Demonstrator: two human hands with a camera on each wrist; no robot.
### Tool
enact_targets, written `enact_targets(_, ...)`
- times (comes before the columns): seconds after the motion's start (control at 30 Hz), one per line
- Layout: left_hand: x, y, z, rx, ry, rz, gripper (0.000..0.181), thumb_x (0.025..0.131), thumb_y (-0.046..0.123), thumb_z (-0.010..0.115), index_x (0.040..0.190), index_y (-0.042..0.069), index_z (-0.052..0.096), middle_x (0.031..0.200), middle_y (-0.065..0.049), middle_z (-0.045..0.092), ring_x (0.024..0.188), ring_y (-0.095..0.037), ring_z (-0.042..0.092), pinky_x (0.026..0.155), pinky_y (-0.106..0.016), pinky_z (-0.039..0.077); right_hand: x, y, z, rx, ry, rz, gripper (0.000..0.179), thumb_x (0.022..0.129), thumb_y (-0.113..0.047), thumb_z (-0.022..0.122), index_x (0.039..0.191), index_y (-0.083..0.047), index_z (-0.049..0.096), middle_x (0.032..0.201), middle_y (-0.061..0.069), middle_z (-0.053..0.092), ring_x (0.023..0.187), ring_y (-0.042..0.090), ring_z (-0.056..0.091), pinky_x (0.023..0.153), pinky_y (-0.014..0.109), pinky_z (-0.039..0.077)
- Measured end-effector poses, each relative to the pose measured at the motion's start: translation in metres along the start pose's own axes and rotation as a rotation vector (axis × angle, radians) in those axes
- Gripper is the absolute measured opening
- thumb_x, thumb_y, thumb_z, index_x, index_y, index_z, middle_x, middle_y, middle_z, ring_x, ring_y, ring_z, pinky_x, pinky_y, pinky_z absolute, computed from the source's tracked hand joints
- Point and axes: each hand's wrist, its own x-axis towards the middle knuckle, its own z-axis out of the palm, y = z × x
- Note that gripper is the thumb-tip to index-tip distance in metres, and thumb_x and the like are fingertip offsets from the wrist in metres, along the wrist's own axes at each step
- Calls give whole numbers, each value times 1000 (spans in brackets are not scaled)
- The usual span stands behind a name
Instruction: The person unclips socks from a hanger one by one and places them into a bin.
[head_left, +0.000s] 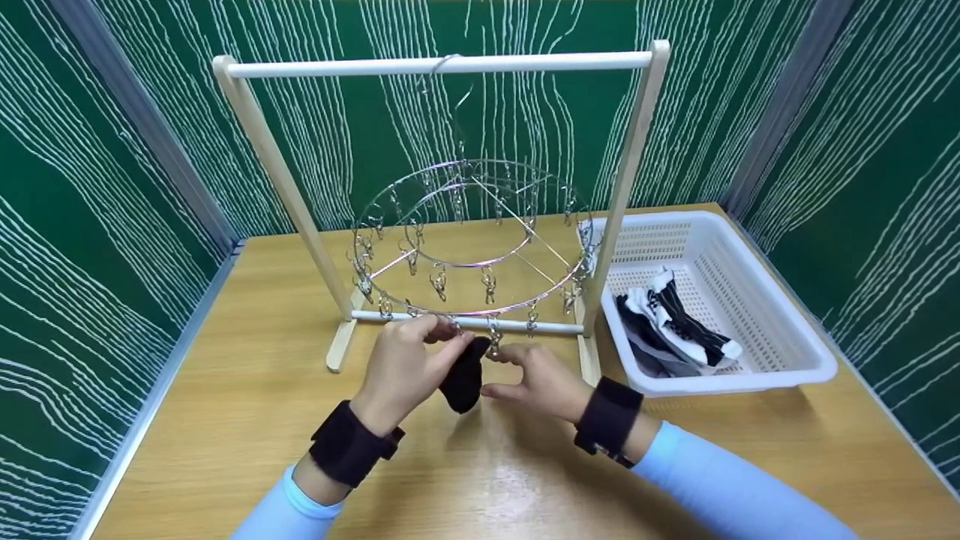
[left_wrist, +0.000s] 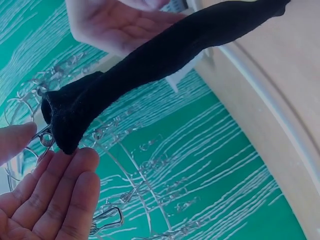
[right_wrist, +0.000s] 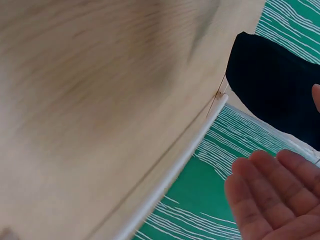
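A black sock (head_left: 463, 379) hangs below the front of a round metal clip hanger (head_left: 480, 312), its cuff at the top and its toe end down. At the cuff, my left hand (head_left: 405, 360) pinches a small metal clip (left_wrist: 47, 138) with the thumb on one side and the fingers on the other. Those fingertips touch the sock's edge in the left wrist view. My right hand (head_left: 544, 379) is beside the sock, its fingers extended and slightly apart from the thumb, with nothing held. Another metal clip (head_left: 494, 337) dangles close to its fingertips.
The hanger hooks over the white bar (head_left: 337, 69) of a wooden stand (head_left: 274, 161). Several clips dangle around both rings. To the right, a white plastic basket (head_left: 795, 371) holds black, grey and white socks (head_left: 679, 322). Green walls with white lines surround the wooden table (head_left: 247, 420).
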Motion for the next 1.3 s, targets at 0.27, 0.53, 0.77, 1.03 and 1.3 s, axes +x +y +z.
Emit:
enact_targets(0.27,1,2,-1,-24,-6,-10,13,94,13,85,89,3,79,87,-10,83,82,-22,80,78,-45,67,16,2,6,257,-27,-5,44,94,-17,85,132,2,72,126,19,79,119,40,75,107,60,58)
enact_targets(0.53,0,2,1,-39,-4,16,14,95,12,84,88,2,76,85,-10,82,81,-25,80,77,-41,67,23,3,17,489,-48,-6,23,96,-3,80,115,10,77,106,24,81,98,32,82,91,36,66)
enact_targets(0.77,0,3,0,-17,3,30,14,93,10,85,88,2,75,85,-10,81,80,-26,80,75,-41,67,21,4,18,492,-30,-27,18,95,-2,80,108,10,80,100,24,81,90,8,77,81,20,61)
enact_targets(1.03,0,2,2,20,31,51,15,93,10,84,82,3,76,81,-8,81,76,-21,79,67,-39,64,19,2,15,447,-37,-31,13,95,-4,82,102,7,82,95,23,82,83,13,79,76,20,61)
enact_targets(1.3,0,2,2,36,59,83,19,94,10,83,77,6,76,75,-3,79,65,-14,70,59,-29,54,15,6,13,420,-56,-61,11,94,-4,82,95,7,82,88,21,81,73,-3,68,66,16,56)
